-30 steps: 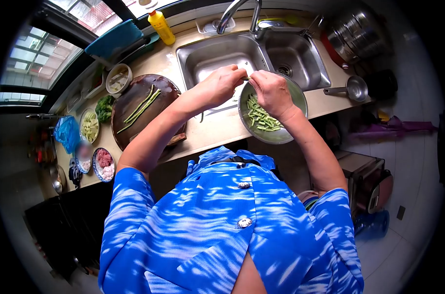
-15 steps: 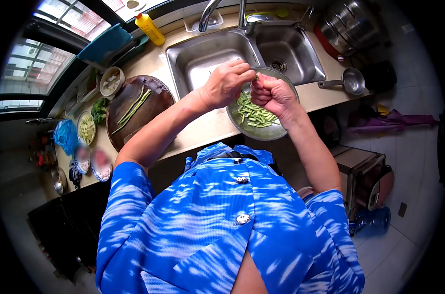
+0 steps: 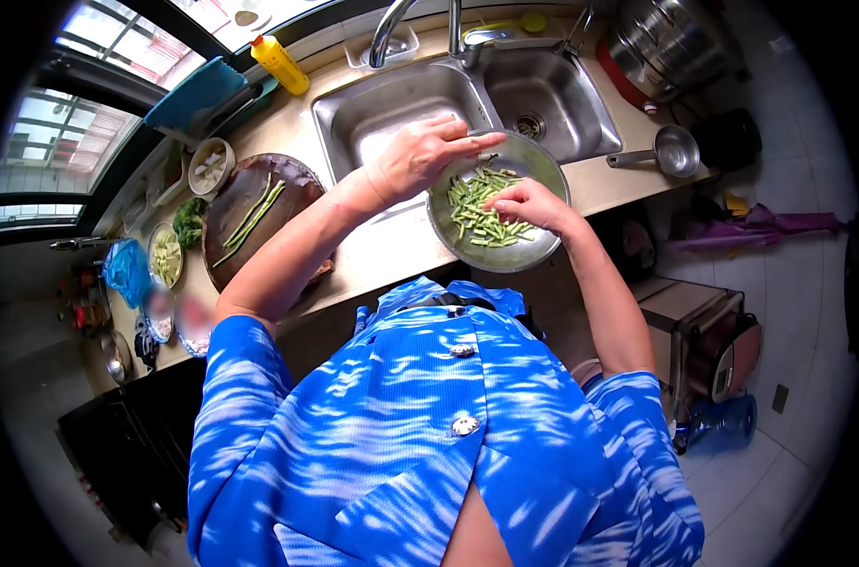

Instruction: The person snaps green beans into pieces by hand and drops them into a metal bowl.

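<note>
A metal bowl of short green bean pieces stands at the counter's front edge, overlapping the sink. My left hand is over the bowl's upper left rim, its index finger stretched out and nothing visible in its grasp. Low inside the bowl, my right hand has its fingers bent together against the bean pieces; whatever they hold is hidden. To the left, a few long green beans lie on a round dark cutting board.
Behind the bowl is a double steel sink with a faucet. A small saucepan sits to the right, handle pointing left. A yellow bottle, broccoli and a plate of cut pale-green vegetable are at the left.
My hands were together above the bowl, fingers closed at a small green piece. Now they are apart: my right hand has dropped into the bowl, and my left hand has opened its fingers.
</note>
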### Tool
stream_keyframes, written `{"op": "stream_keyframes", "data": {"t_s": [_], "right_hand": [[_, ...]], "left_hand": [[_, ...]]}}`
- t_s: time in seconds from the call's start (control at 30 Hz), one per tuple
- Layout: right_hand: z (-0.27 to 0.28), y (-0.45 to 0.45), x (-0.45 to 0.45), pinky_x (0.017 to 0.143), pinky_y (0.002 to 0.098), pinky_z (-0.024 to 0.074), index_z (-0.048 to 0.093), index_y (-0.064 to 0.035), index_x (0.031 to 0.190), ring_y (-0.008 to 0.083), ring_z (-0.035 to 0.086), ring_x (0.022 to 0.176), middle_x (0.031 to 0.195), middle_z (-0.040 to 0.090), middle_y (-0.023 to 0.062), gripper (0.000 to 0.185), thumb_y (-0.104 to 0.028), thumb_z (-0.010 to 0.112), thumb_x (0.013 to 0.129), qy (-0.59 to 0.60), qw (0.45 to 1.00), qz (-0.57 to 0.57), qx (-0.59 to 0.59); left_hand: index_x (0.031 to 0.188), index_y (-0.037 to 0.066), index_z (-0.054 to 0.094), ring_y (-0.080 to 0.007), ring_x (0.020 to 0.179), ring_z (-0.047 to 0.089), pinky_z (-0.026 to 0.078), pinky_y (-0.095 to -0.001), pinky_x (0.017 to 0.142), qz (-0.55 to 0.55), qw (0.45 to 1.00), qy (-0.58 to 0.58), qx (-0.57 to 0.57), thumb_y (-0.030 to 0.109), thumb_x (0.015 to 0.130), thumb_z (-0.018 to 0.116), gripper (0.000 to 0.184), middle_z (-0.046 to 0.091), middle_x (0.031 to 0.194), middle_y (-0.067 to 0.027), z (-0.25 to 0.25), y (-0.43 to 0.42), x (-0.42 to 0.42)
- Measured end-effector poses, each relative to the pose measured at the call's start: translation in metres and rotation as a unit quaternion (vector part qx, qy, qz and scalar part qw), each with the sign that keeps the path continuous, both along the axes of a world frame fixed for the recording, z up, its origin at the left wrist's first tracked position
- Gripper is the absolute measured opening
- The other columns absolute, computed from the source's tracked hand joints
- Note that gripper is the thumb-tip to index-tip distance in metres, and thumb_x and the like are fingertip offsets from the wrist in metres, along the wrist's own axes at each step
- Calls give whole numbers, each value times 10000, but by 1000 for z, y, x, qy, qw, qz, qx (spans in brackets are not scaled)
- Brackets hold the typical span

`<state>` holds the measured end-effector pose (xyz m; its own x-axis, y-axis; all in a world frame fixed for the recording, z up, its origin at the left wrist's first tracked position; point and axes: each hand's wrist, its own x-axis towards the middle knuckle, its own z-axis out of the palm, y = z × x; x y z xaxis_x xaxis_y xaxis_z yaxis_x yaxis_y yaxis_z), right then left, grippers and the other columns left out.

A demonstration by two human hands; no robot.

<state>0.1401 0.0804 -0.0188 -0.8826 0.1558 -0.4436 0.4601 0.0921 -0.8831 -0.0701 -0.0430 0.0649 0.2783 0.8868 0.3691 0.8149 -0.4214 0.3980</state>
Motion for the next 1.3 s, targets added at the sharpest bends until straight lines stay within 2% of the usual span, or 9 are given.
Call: {"op": "stream_keyframes", "data": {"t_s": [0.1, 0.23, 0.33, 0.57, 0.63, 0.77, 0.87, 0.97, 1.3], "right_hand": [[0, -6, -3, 726, 327, 482, 601, 47, 989, 220, 628, 759, 807, 643, 134, 383, -306, 460, 944, 118, 909, -10, 399], [37, -21, -29, 654, 407, 447, 598, 18, 845, 348, 599, 689, 707, 606, 194, 443, -346, 375, 963, 148, 960, -172, 165], [58, -31, -36, 627, 404, 450, 600, 23, 831, 339, 596, 636, 667, 603, 185, 455, -341, 363, 965, 172, 936, -188, 243], [51, -26, -42, 603, 384, 447, 618, 35, 808, 294, 601, 615, 663, 614, 166, 508, -378, 366, 963, 145, 959, -239, 50], [52, -28, -44, 594, 375, 448, 618, 36, 796, 281, 599, 604, 655, 614, 156, 519, -385, 366, 963, 143, 960, -211, 114], [48, -32, -45, 554, 385, 428, 583, 23, 748, 318, 579, 580, 626, 578, 174, 396, -294, 447, 942, 202, 923, -207, 253], [46, -34, -40, 546, 403, 413, 553, 12, 724, 348, 567, 590, 624, 553, 192, 310, -223, 495, 918, 208, 900, -233, 304], [44, -30, -37, 526, 382, 401, 537, 8, 730, 295, 536, 551, 608, 536, 166, 274, -191, 506, 916, 223, 891, -240, 315], [68, -30, -41, 549, 412, 416, 555, -17, 744, 355, 576, 624, 647, 560, 181, 257, -205, 500, 910, 231, 885, -196, 353]], "left_hand": [[1440, 96, 216, -332, 779, 567, 432, -444, 725, 38, 996, -26, -78, 77, 839, 545, 685, 584, 872, -138, -11, 3, 11], [1432, 4, -13, -405, 769, 599, 463, -458, 654, 13, 995, -42, -92, -47, 729, 517, 882, 599, 868, -269, -25, 8, 12], [1426, -8, -35, -412, 731, 596, 462, -466, 624, 25, 985, -42, -166, -96, 665, 505, 938, 604, 812, -266, -17, 10, 10], [1437, 29, -56, -399, 735, 578, 435, -446, 679, -4, 980, -48, -194, 0, 829, 505, 827, 602, 865, -249, -19, 9, 7], [1424, -7, -45, -419, 740, 593, 464, -471, 654, -59, 985, -74, -147, -124, 671, 471, 919, 614, 808, -242, -17, 11, 8], [1443, 54, -33, -362, 730, 592, 452, -428, 679, -35, 981, -85, -169, -6, 823, 524, 836, 611, 839, -208, -32, 13, 1], [1381, 35, 269, -356, 715, 587, 456, -416, 663, -1, 978, -146, -148, 31, 828, 556, 623, 610, 818, -196, -32, 11, -1], [892, -16, 575, -348, 697, 574, 450, -406, 639, -21, 980, -135, -143, 96, 840, 579, 123, 597, 766, -178, -25, 12, -5], [844, -6, 570, -349, 707, 578, 449, -398, 624, 5, 988, -108, -114, 73, 820, 558, 83, 605, 786, -178, -18, 16, 0]]}}
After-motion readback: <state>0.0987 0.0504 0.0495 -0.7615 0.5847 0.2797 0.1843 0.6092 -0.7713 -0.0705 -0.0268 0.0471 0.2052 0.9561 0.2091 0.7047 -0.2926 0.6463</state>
